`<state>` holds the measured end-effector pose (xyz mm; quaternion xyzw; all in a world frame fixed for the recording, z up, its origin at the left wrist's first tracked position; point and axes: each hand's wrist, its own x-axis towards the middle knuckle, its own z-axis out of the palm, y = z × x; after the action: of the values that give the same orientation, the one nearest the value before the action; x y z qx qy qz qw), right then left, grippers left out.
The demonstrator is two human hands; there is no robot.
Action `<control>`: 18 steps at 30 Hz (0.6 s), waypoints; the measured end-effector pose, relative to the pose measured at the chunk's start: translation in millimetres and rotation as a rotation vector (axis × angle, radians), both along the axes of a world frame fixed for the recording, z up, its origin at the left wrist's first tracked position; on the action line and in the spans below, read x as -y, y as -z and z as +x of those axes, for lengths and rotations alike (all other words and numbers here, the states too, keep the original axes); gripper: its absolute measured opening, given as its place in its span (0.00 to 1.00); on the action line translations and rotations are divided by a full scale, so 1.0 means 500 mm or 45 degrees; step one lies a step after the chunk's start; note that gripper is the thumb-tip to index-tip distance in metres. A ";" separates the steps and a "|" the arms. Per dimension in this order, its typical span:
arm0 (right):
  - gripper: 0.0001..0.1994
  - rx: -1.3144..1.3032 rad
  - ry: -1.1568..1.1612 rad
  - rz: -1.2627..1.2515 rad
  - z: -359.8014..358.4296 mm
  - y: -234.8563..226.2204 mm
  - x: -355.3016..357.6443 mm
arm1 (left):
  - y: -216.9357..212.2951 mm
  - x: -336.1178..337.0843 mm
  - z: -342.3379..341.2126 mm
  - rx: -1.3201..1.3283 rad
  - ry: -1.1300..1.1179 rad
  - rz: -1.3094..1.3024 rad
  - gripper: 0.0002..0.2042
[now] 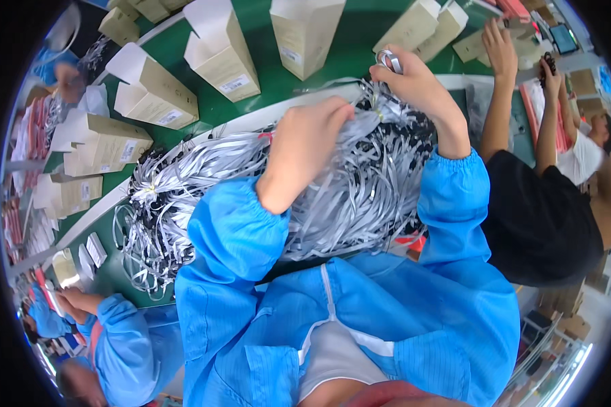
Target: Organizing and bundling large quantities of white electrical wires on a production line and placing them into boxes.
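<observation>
A large heap of silver-grey straps [360, 197] with black ends, like lanyards or wrist straps, lies in front of me. My left hand [309, 146] is over its middle, slightly blurred, with fingers drawn together; whatever they pinch is hidden. My right hand [414, 85] is closed at the heap's far edge around a shiny metal tool with loops [389, 61], which looks like scissors held by the rings' end outward. Just below that hand, a gathered strap bundle [380, 115] shows a pale yellowish tie. Another tied bundle [144, 192] rests at the heap's left end.
Open cream cartons [223, 61] stand in an arc across the green table [251, 108], beyond a pale raised strip. Small white pieces [95, 249] sit at the left. A co-worker's arm [499, 88] reaches in at the right; another person in blue [139, 339] works at lower left.
</observation>
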<state>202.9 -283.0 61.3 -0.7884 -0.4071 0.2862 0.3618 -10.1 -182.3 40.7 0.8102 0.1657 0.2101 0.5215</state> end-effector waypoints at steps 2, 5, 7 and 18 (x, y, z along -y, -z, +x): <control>0.12 0.030 -0.037 0.175 0.014 0.036 0.031 | -0.002 0.012 -0.041 -0.001 -0.010 0.321 0.07; 0.12 -0.001 -0.029 0.277 0.000 0.070 0.067 | -0.036 0.011 -0.112 -0.248 0.063 0.270 0.06; 0.12 -0.029 -0.024 0.327 -0.008 0.087 0.077 | -0.038 0.009 -0.156 -0.298 0.056 0.325 0.06; 0.12 0.420 0.205 0.271 -0.112 0.130 0.137 | 0.030 0.018 -0.159 -0.563 -0.149 0.630 0.05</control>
<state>147.0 -351.5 -3.5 -0.8118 -0.4244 0.0787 0.3932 -89.8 -191.6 25.6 0.9273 0.2650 0.0929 0.2476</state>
